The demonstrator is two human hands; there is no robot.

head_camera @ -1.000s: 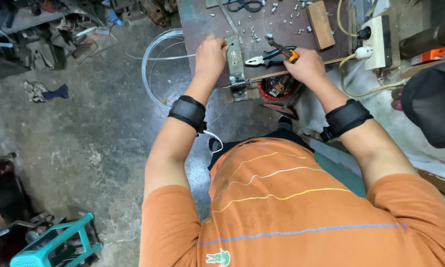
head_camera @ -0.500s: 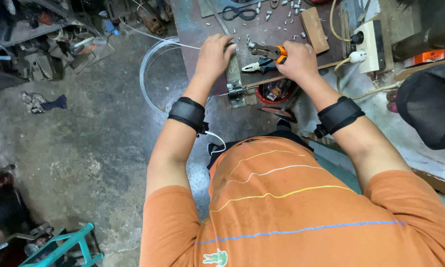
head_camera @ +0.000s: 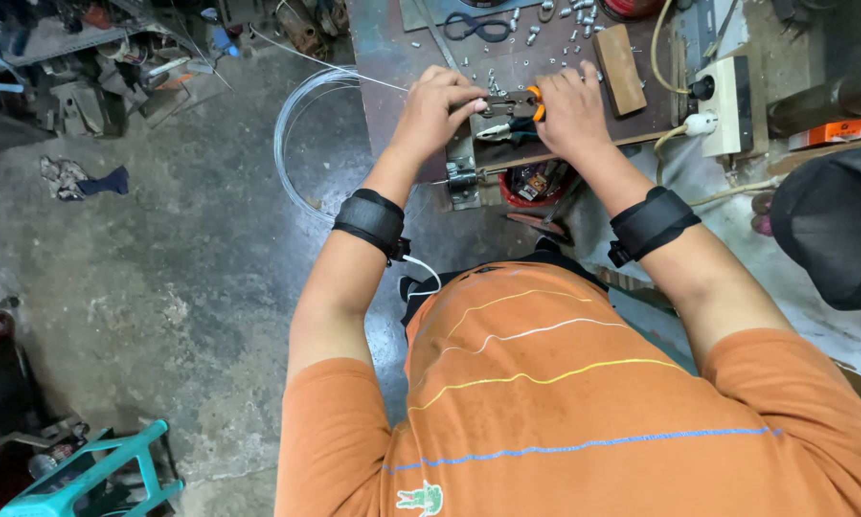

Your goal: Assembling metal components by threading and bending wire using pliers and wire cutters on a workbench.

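We see a stained grey concrete floor (head_camera: 162,287) filling the left and middle of the frame. In the upper left, metal scrap and clutter (head_camera: 86,67) lie heaped, with a crumpled rag (head_camera: 76,179) just below. A teal plastic stool (head_camera: 95,474) stands in the lower left corner. Along the top edge runs a dark, worn workbench (head_camera: 383,57). The light is even and dull.

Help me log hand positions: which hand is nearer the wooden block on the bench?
Right. The right hand lies just beside the wooden block, on the orange-handled pliers. The left hand sits farther off, beyond the pliers.
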